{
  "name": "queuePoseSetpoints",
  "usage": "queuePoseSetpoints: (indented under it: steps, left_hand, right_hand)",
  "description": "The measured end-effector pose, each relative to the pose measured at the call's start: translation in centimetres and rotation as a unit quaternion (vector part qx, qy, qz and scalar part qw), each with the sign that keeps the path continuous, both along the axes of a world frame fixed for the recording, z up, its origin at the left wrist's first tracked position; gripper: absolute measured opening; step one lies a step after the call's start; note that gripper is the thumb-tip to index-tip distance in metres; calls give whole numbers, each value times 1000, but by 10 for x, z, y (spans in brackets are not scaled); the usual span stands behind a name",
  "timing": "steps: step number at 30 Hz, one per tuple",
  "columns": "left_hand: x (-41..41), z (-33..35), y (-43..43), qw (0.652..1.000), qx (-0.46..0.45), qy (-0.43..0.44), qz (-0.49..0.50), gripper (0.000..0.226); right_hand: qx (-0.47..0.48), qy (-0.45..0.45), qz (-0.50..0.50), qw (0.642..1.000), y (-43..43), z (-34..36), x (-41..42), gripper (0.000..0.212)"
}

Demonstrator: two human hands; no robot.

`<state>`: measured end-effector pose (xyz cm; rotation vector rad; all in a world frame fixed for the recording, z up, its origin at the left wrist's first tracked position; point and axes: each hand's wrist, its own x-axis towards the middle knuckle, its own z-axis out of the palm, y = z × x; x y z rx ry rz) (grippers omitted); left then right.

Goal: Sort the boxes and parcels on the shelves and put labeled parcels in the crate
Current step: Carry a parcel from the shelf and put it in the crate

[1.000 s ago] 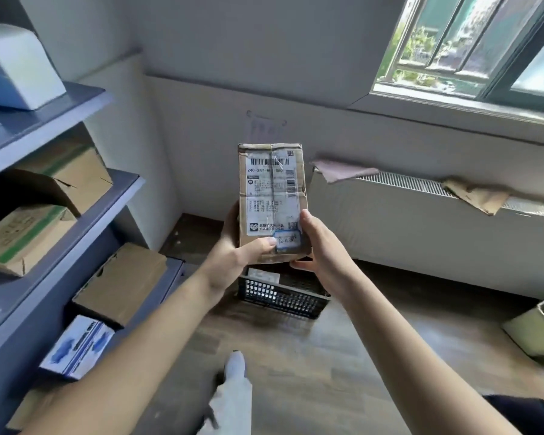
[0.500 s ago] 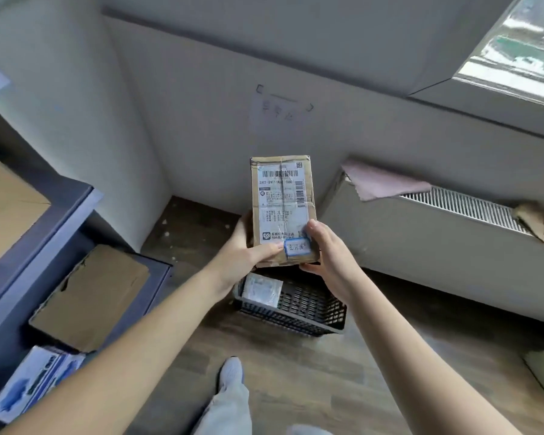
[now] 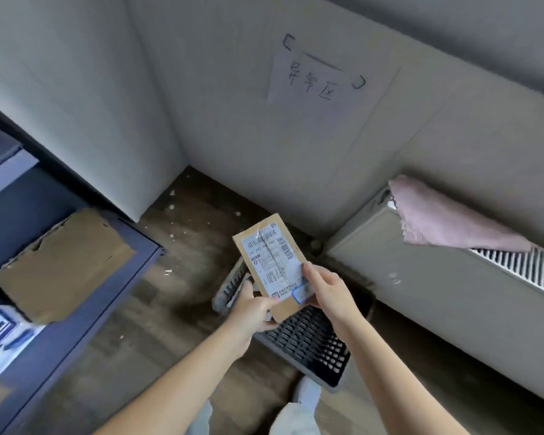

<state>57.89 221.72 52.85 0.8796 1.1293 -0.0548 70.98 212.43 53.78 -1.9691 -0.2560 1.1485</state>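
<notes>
1. Two hands held one labelled parcel (image 3: 272,260) above the black crate (image 3: 308,340) on the floor; half a second earlier it was held upright and higher, and it had since come down and tilted, its top corner leaning away to the left.
2. The left hand (image 3: 252,306) gripped the lower left edge, fingers curled and pressed together against the cardboard; the thumb appeared to lie on the front face, though blur made this uncertain.
3. The right hand (image 3: 330,293) pinched the lower right edge, fingers extended along the side of the shipping label (image 3: 275,268), beside a small blue-bordered sticker (image 3: 302,293).
4. The view had tipped downward over the same interval; the handwritten paper sign (image 3: 314,80) on the wall, the radiator (image 3: 453,284) with its pink cloth (image 3: 446,221), and the grey shelf (image 3: 132,274) bearing a brown box (image 3: 63,265) framed the scene.
5. Judgement: the lowering suggested that the label had been accepted and the placing step begun; the parcel was not yet inside the crate; release remained.
</notes>
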Motion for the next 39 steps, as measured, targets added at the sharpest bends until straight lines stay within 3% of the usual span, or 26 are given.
queuePoseSetpoints:
  steps: [5,12,22,26,30,35,39]
  left_hand:
    - [48,-108,-32,992,-63,55,99,48]
    - [94,-281,-42,979,-140,60,133,41]
    - [117,-470,-17,970,-163,55,174,40]
    - [126,-506,-16,968,-164,45,186,34]
    - [136,-517,-11,968,-162,33,186,31]
    - [139,-498,3,977,-129,70,154,38]
    - [131,-458,8,982,-117,65,137,29]
  right_hand:
    - [-50,-75,57,994,-11,-91,46,21]
    - [-150,-140,109,973,-11,-268,85,35]
    - [-148,-113,130,974,15,-479,102,43]
    - [-161,-106,67,979,20,-514,104,48]
    - [-119,-29,-22,992,27,-528,94,62]
    - [-107,5,-10,994,33,-508,79,55]
    - [-105,-2,2,994,35,-467,74,51]
